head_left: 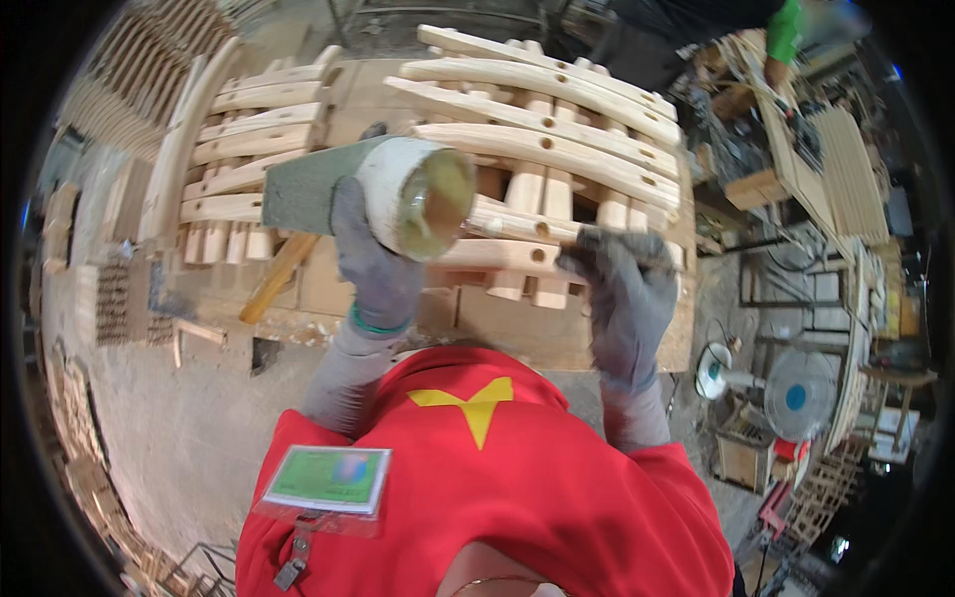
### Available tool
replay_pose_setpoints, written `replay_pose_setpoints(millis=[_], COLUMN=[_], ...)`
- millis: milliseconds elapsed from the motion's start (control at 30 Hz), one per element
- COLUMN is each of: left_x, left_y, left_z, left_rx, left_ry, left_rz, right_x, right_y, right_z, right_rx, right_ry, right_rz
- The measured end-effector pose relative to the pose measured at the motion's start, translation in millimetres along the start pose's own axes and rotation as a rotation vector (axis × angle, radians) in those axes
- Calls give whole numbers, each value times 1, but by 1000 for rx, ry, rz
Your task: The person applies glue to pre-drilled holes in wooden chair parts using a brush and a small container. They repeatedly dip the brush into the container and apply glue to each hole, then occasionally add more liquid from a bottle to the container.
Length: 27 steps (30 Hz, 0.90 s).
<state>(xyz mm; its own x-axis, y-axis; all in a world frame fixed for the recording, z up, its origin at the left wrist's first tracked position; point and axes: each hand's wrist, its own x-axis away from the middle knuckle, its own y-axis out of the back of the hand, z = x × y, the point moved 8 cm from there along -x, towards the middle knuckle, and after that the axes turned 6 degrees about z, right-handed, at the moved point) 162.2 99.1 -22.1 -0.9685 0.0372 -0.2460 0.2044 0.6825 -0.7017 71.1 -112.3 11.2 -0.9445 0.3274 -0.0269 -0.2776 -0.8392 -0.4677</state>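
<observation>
My left hand (373, 261), in a grey glove, is wrapped round a tapered grey-green container (316, 187) with a thick white rim. The container lies tilted, its mouth facing right, and a yellowish, glue-like substance coats the inside. My right hand (629, 298), also gloved, is closed with fingers pinched over the near right part of a stack of pale curved wooden slats (547, 144). A thin brown stick seems to run through its fingers, though its ends are hard to make out. Round holes show along the slats' upper faces.
A second stack of slatted wooden pieces (254, 134) stands at the left of the worktable (537, 343). A wooden-handled tool (279, 279) lies by the near edge. Right of the table are a floor fan (799, 396) and a cluttered bench, with another person's green sleeve (785, 32) beyond.
</observation>
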Motion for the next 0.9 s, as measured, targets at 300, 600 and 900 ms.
replay_pose_setpoints(millis=[300, 600, 900], left_x=[1, 3, 4], left_y=[26, 44, 39], left_z=[55, 67, 64], left_rx=[-147, 98, 63], left_ry=[33, 143, 159], left_rz=[18, -94, -87], right_x=[-67, -68, -67], right_y=[34, -7, -4], right_z=[-1, -13, -15], right_rx=[1004, 1339, 1429], right_ry=[-8, 158, 178], right_rz=[212, 431, 487])
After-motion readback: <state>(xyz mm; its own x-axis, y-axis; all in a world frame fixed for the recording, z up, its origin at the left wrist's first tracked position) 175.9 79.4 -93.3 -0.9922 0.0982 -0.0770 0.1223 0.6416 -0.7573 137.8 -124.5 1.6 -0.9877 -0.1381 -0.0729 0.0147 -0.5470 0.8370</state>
